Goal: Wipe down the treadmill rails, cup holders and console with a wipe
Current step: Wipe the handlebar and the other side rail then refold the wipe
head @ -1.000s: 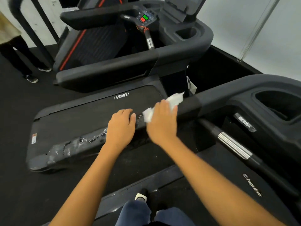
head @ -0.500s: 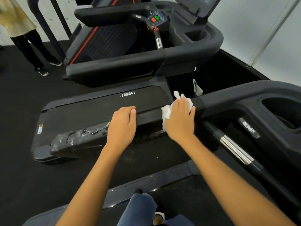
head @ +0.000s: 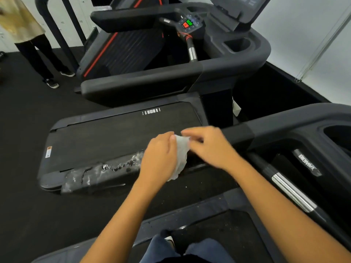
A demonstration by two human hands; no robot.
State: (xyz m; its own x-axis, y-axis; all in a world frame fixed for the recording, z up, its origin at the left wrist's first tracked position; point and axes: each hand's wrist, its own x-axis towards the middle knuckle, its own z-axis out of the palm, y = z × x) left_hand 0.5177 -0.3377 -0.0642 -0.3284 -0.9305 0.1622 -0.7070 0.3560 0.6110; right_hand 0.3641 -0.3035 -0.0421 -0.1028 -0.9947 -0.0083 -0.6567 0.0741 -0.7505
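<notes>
While both hands [head: 161, 158] pinch wipe [head: 181, 154], "BIGMAX" label [head: 307, 164] nearby

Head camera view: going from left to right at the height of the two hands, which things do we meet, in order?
Orange warning sticker → torn plastic wrap on the rail → left hand → white wipe → right hand → BIGMAX label.

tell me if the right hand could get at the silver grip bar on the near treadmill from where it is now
Probably yes. The right hand is pinching the white wipe with the left hand, and nothing lies between it and the silver metal grip bar lower right.
</notes>
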